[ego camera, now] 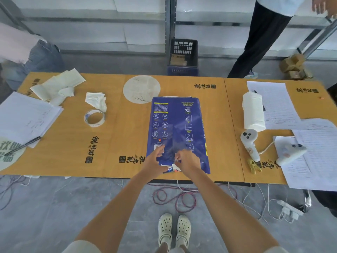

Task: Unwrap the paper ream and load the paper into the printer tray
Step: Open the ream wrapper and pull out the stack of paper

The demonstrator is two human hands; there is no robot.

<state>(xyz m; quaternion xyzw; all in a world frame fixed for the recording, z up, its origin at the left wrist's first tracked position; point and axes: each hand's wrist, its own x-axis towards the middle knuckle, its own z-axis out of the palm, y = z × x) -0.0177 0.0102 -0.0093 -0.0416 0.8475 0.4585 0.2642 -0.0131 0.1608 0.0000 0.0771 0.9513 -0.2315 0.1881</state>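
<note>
A paper ream (pixel 177 128) in a dark blue printed wrapper lies flat at the middle of the wooden table (pixel 118 125), its long side running away from me. Both my hands rest on its near end. My left hand (pixel 155 160) has fingers spread on the wrapper near the barcode, thumb by the torn near flap. My right hand (pixel 187 160) pinches the wrapper's centre seam. A bit of white shows at the torn near edge (pixel 172 168). No printer or tray is in view.
A tape roll (pixel 94 118), crumpled paper (pixel 96 101) and paper sheets (pixel 23 115) with a pen lie to the left. A white roll (pixel 253 111), two controllers (pixel 249 143) and printed sheets (pixel 313 157) lie on the right. Two people stand beyond the table; cables cover the floor.
</note>
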